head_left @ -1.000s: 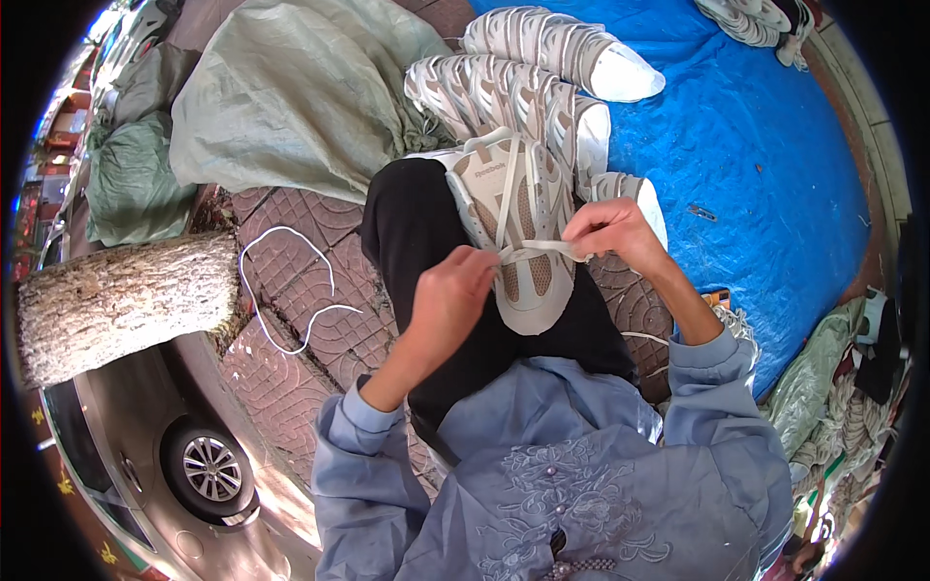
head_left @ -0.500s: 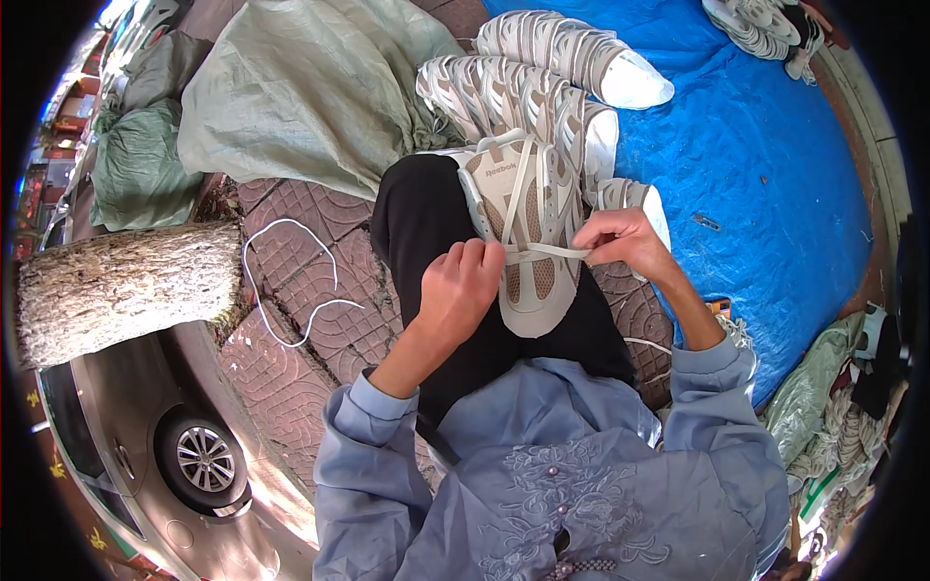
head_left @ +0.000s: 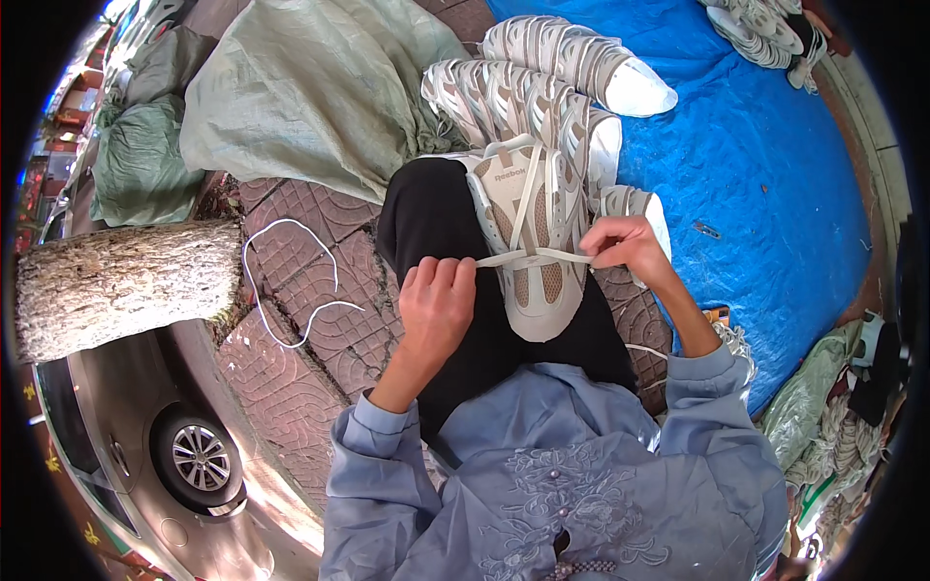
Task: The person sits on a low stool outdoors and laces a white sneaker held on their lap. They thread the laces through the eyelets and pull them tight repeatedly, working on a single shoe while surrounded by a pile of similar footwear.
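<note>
A beige and white sneaker upper [head_left: 549, 320] lies across my lap, toe toward me, with mesh panels on its front. A flat cream shoelace [head_left: 536, 258] runs through its lowest eyelets and stretches out sideways to both hands. My left hand [head_left: 438, 305] is closed around one end, left of the shoe above my black-trousered leg. On the right, my right hand [head_left: 625, 247] pinches the other side of the lace between thumb and fingers. Further lace crosses the tongue up toward the collar.
Rows of nested shoe uppers [head_left: 542, 63] lie beyond my knees beside a blue tarp [head_left: 746, 194]. A loose white lace [head_left: 334, 261] rests on the paving at left. A pale sack [head_left: 310, 97], a tree trunk [head_left: 126, 286] and a parked car [head_left: 126, 416] are further left.
My left hand has moved left, away from the shoe, drawing out more lace. My right hand has shifted slightly right and keeps its pinch.
</note>
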Available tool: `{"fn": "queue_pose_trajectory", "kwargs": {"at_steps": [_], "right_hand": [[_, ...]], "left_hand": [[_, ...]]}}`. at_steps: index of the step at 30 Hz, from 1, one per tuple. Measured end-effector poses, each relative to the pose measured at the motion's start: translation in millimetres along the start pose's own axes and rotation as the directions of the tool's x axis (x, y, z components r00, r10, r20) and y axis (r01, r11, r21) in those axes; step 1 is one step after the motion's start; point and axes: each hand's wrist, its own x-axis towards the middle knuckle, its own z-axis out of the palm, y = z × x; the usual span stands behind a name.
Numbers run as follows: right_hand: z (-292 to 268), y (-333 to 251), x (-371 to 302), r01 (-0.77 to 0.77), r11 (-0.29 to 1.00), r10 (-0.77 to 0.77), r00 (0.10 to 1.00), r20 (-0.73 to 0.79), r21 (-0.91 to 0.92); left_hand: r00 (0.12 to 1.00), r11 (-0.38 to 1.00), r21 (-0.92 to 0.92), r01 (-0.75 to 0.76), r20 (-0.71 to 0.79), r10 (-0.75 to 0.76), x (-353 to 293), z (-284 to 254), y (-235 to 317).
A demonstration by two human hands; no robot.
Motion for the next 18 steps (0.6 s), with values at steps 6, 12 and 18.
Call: {"fn": "queue_pose_trajectory", "kwargs": {"at_steps": [6,12,18], "right_hand": [[25,-40,47,0.573,0.470,-0.623,0.754,0.207,-0.671],[56,-46,83,0.652,-0.381,-0.389,0.530,0.754,-0.655],[53,-52,78,0.687,-0.502,-0.233,0.477,0.848,-0.525]], "left_hand": [[0.984,0.948,-0.262,0.181,0.047,-0.175,18,-13,3],[0.957,0.993,-0.105,0.044,0.290,-0.012,33,5,11],[0.961,0.924,-0.357,0.141,0.273,-0.041,35,12,6]]}}
